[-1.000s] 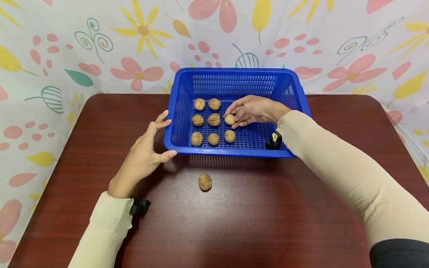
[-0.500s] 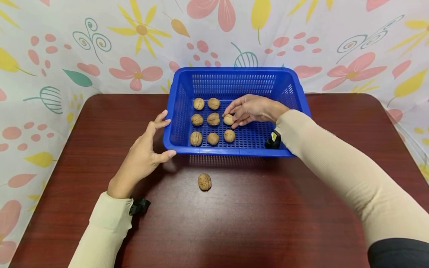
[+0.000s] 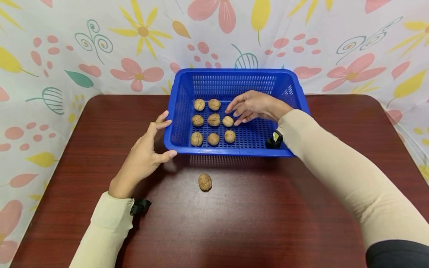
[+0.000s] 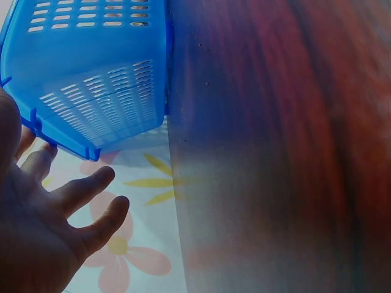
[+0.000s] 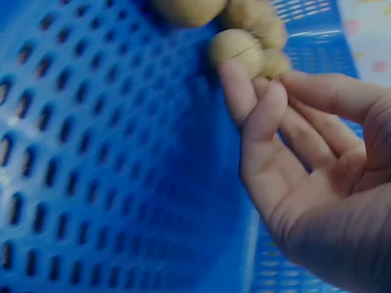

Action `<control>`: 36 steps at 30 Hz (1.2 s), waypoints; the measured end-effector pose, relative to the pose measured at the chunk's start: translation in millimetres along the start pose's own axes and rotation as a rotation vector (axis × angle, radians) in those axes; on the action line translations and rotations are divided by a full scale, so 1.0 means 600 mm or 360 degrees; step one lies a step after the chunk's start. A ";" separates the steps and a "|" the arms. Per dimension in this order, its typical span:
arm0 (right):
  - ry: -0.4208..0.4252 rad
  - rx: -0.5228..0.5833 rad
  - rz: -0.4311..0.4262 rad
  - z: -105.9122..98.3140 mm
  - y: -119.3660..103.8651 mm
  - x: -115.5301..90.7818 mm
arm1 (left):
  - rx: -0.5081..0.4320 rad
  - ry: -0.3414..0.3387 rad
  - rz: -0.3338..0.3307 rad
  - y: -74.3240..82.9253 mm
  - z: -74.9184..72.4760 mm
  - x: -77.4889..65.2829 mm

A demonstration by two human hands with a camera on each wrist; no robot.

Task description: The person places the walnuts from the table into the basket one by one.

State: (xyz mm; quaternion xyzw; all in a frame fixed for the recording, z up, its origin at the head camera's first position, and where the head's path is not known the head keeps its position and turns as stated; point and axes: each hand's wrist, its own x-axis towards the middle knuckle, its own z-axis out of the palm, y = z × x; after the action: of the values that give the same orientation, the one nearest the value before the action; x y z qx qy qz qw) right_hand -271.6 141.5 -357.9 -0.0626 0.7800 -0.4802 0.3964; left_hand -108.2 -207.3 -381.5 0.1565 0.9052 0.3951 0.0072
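A blue plastic basket (image 3: 238, 152) with slotted walls stands on the table, and several walnuts (image 3: 213, 120) lie in it in short rows. My left hand (image 3: 139, 154) rests at its left front corner, fingertips and thumb against the rim, other fingers spread in the left wrist view. Inside the basket is my right hand (image 3: 256, 105), its loosely bent fingers just right of a pale walnut (image 3: 228, 121) in the middle row. In the head view a small gap shows between them; the right wrist view shows the fingertips (image 5: 233, 76) overlapping a walnut. They grip nothing.
One walnut (image 3: 205, 182) lies on the dark red-brown table (image 3: 268, 216) in front of the basket. Behind the basket hangs a flower-patterned cloth (image 3: 207, 33). The basket's right part has a bare slotted floor.
My right hand has let go of the pale walnut and lifted slightly away; the walnut stays in the middle row. The left hand has kept its place at the rim.
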 end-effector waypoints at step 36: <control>-0.0247 0.0113 -0.0576 0.279 0.071 -0.162 | 0.0052 0.0034 0.0024 0.002 0.000 0.001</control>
State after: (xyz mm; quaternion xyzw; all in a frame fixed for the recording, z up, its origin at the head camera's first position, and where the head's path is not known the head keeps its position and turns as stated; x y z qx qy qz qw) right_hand -79.8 93.4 -375.1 -0.2246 0.7057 -0.5646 0.3643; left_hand -108.6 -206.1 -380.6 0.1591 0.9103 0.3821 -0.0080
